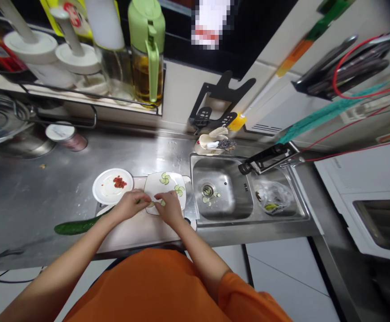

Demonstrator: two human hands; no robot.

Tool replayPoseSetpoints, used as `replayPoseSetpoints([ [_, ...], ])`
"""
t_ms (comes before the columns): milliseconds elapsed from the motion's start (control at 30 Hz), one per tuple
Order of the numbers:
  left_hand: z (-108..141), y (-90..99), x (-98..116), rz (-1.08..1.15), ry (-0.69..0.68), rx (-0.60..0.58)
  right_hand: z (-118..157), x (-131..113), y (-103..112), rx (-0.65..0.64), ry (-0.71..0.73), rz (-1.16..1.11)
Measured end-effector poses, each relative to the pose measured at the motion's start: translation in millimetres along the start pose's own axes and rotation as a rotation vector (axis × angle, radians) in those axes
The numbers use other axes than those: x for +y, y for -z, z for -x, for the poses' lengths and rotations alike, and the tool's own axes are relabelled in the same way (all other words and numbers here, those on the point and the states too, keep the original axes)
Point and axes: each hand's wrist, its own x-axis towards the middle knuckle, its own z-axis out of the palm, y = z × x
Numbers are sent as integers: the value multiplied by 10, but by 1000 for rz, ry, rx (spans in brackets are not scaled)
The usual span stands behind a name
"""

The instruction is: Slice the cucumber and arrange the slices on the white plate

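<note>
"Step?"
"Laying slices out on the square plate, I'd say. Two pinwheels sit toward the far and right sides; loose slices lie near the front edge, right by my fingertips."
"Hands?"
"Left hand: fingers nearly closed in a pinch, bits of green showing, so I read it as having hold of slices. Right hand: half-curled, thumb and finger close together, tips just beside the left's. Can't tell if it has anything; too small."
"Next move calls for?"
"My judgement: separate one thin slice, turn it to match the curve of the others, set it down without nudging the pinwheels. Light touch; wet slices may stick together."
"Where's the uncut stuff?"
"Cucumber, left on the counter, one end hidden behind my left forearm."
"Anything in the way?"
"Knife, blade just right of the square plate, near my right wrist; mind that. Round plate with red bits sits close on the left, crowding my left hand a little. Board in front of me. Sink further right, scraps by the drain, plastic bag in the far basin. None of those block me."
</note>
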Motion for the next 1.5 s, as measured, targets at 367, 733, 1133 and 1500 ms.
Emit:
replayPoseSetpoints([
  [367,-134,-195,69,593,458,-21,-52,95,189,-17,-1,-150],
  [733,-144,-418,111,1235,721,-232,-108,246,466,-189,33,-475],
  [1133,-121,-627,116,424,596,-30,-204,474,323,-284,-76,35],
  [1500,-95,-697,230,137,548,-50,-200,468,303,-370,-6,257],
])
